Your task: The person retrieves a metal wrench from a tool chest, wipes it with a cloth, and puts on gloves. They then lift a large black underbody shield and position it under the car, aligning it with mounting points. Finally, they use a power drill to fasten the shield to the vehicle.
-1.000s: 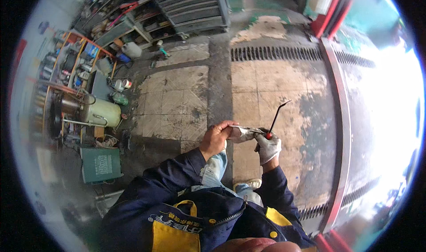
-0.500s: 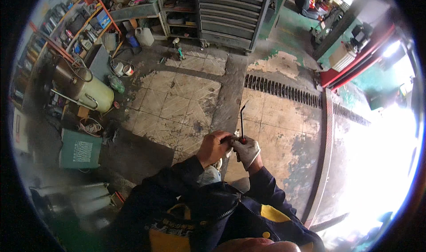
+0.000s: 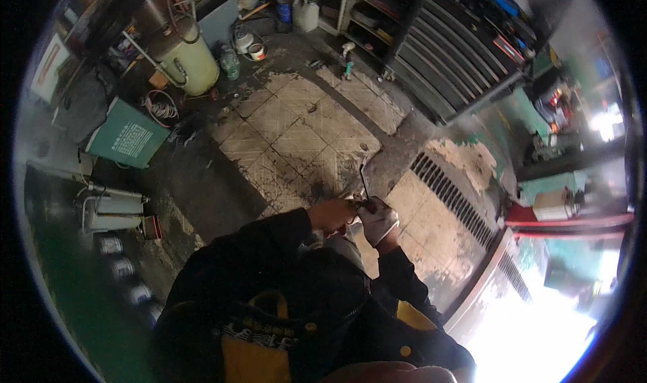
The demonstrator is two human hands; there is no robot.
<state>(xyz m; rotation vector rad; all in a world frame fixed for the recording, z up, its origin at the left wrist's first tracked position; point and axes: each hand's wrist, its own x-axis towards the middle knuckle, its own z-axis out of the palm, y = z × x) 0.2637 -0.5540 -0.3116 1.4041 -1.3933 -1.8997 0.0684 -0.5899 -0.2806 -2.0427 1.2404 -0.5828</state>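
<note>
Both hands had drawn closer together than a second earlier, and the view had swung to the left, so the dark drawer cabinet point(image 3: 451, 53) now lay toward the upper right. Above the floor, the right grip point(image 3: 379, 225), a hand in a white glove, was closed around the handle of a thin black rod tool point(image 3: 365, 181). Its shaft stood up past the knuckles, with a bent tip pointing away from the wearer, near the right corner of a patch of scuffed pale tiles point(image 3: 290, 130). Just beside it, the left grip point(image 3: 330, 214), a bare hand, had its fingers curled inward; whether it held anything could not be told, as the fingers were hidden and blurred. Dark sleeves with a yellow-trimmed jacket point(image 3: 259, 356) filled the lower part. To the right of the hands, a slotted drain grate point(image 3: 451, 198) ran slantwise along the floor. Beyond the far edge of the tiles sat a white jug point(image 3: 306, 14), and near their upper left edge a pale yellow-green tank point(image 3: 195, 66). Farther left stood a green box point(image 3: 128, 134), with a coiled cable point(image 3: 162, 107) just beside it.
</note>
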